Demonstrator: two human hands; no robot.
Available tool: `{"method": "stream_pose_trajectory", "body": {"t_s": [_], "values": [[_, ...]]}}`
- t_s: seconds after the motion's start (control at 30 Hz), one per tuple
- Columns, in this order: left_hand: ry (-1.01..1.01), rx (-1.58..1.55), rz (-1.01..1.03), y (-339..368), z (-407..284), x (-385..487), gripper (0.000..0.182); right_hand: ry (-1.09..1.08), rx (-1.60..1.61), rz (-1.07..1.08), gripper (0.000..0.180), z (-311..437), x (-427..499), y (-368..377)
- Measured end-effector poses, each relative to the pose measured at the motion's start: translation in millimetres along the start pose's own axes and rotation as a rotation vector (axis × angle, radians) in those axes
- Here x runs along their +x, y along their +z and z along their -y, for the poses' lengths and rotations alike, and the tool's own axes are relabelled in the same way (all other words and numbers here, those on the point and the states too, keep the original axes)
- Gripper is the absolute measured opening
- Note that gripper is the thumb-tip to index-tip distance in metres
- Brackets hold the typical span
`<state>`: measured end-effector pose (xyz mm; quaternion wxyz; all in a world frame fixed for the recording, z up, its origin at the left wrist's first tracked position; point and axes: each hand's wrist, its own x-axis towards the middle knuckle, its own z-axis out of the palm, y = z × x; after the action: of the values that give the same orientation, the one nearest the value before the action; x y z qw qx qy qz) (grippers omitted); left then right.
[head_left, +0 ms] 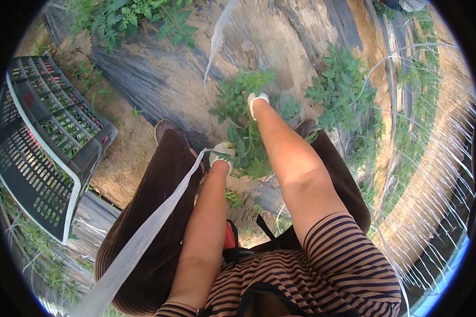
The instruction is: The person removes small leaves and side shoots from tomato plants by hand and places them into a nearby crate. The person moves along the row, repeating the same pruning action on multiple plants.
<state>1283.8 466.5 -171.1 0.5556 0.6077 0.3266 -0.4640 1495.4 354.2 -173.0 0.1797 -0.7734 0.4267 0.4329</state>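
Note:
Both hands wear pale gloves and reach into a leafy tomato plant (250,140) between the person's shoes. My left hand (222,154) is low at the plant's left side, closed around a white plastic twine (174,198) that runs down to the lower left; a leaf lies over its fingers. Farther up, my right hand (258,104) is among the upper leaves, its fingers mostly hidden by the glove's back and foliage, so its grip cannot be told. Another strip of white twine (218,37) hangs from the top edge to the plant.
A dark plastic crate (79,158) stands at the left. More tomato plants grow at the top left (131,20) and right (341,87). Torn black mulch film (131,79) covers soil. Many white strings (440,237) hang at the far right.

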Motion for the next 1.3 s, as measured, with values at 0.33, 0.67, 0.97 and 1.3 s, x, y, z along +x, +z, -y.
{"method": "stream_pose_trajectory", "body": {"t_s": [0.33, 0.67, 0.97, 1.3], "values": [[-0.036, -0.043, 0.007, 2, -2, 1, 0.030, -0.362, -0.234, -0.091, 0.036, -12, -9, -21], [0.037, 0.039, 0.010, 10, 13, 17, 0.029, -0.542, -1.202, 0.070, 0.040, -11, 26, -16], [0.043, 0.019, 0.037, 3, -3, 2, 0.028, -0.539, -1.310, 0.147, 0.038, 2, 4, -36], [0.049, 0.013, 0.006, -3, 3, -2, 0.028, -0.635, -1.108, -0.015, 0.042, 2, 60, -54]]}}
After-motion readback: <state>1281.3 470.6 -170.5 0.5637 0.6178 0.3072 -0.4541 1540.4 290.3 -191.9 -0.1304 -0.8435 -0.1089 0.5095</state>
